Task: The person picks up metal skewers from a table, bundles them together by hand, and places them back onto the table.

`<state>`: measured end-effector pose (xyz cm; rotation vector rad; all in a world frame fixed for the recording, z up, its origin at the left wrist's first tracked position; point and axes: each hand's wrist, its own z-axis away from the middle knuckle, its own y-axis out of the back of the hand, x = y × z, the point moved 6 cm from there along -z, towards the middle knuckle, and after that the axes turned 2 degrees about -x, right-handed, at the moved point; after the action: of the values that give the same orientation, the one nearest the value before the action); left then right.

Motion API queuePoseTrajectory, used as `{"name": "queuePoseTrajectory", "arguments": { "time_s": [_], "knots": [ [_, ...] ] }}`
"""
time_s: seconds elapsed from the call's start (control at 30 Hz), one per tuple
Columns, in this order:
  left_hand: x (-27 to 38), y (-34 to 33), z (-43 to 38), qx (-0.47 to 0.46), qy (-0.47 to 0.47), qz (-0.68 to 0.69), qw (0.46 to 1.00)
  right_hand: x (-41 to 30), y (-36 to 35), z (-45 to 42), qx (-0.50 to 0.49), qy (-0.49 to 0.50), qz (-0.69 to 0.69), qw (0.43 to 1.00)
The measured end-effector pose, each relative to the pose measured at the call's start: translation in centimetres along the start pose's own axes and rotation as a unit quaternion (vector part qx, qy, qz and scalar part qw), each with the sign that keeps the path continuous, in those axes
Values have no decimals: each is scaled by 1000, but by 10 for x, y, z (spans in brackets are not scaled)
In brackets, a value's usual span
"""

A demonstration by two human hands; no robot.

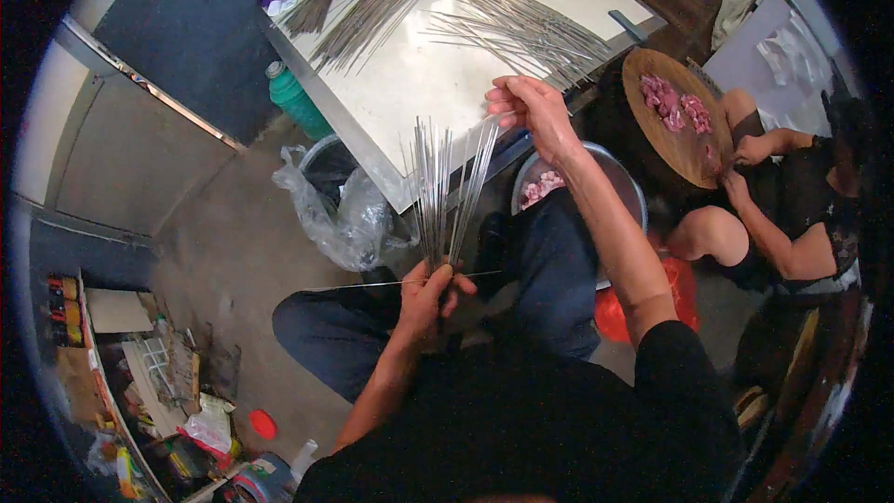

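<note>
My left hand (427, 293) grips a fanned bundle of thin metal skewers (434, 188) by their lower ends, above my lap. One skewer lies crosswise through that hand. My right hand (534, 112) is raised at the bundle's upper right, by the tips of a few skewers that lean apart from the others; its fingers are bent, and I cannot tell whether they pinch a skewer. On the white tabletop (398, 98) beyond lie a loose heap of skewers (531, 28) at the right and another pile of skewers (377, 14) at the left.
A metal basin (632, 181) holding raw meat (541, 188) stands by my right knee. Farther right, a co-worker's hands (744, 161) are at a round wooden chopping board (653, 140) with meat pieces. Plastic bags (342, 223) and a green jug (293, 101) are beside the table's left edge.
</note>
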<state>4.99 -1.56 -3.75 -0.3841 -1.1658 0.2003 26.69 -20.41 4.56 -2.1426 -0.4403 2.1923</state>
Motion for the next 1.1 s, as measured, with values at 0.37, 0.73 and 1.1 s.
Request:
{"name": "queuePoseTrajectory", "arguments": {
  "time_s": [0.37, 0.73, 1.1],
  "knots": [
    [-1, -10, 5, -11, 13, -4, 1000, -3, -15, 31, -53, 7, 16, 998],
    [-11, -9, 1, -29, 6, -3, 1000, 1, -4, 41, -53, 6, -51, 997],
    [-8, -15, 1, -21, 10, -11, 1000, 16, 1, 47, -29, -19, -13, 999]
  ]
}}
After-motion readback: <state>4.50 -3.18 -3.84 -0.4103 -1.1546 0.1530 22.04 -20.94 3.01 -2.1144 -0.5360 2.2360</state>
